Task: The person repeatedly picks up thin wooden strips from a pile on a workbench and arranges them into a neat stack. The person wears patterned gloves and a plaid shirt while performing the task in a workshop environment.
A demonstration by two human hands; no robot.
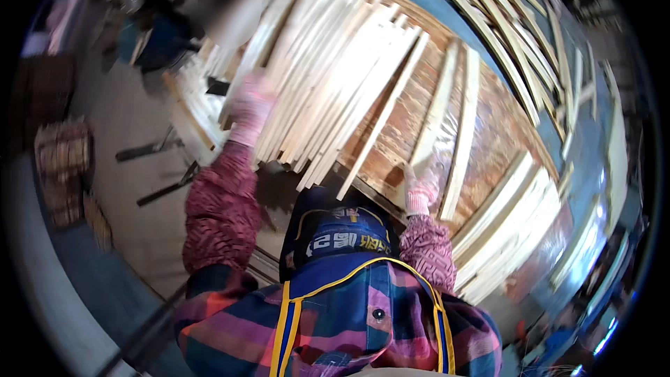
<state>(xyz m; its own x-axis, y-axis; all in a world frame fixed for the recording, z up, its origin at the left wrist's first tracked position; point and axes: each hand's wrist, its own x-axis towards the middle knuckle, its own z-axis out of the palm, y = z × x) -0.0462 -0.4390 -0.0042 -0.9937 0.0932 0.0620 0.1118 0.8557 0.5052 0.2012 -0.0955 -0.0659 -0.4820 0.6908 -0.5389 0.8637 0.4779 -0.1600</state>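
My left hand (252,101), in a pale pink glove and smeared by motion, is closed on the near end of a blurred wooden slat (296,24). That slat points away from me along the left side of a wide row of pale slats (342,63). On the right, my gloved right hand (423,185) is at the near end of another wooden slat (438,108), its thumb on the left side and its fingers on the right. One more slat (462,132) lies just right of this hand. All rest on a brown, mottled board (391,132).
A stack of slats (509,227) lies at the near right of the board. Loose strips (502,35) are heaped on a blue-grey surface beyond. To my left are a smaller slat pile (192,108), dark metal bars (150,150) and bundled wood (64,150) on the floor.
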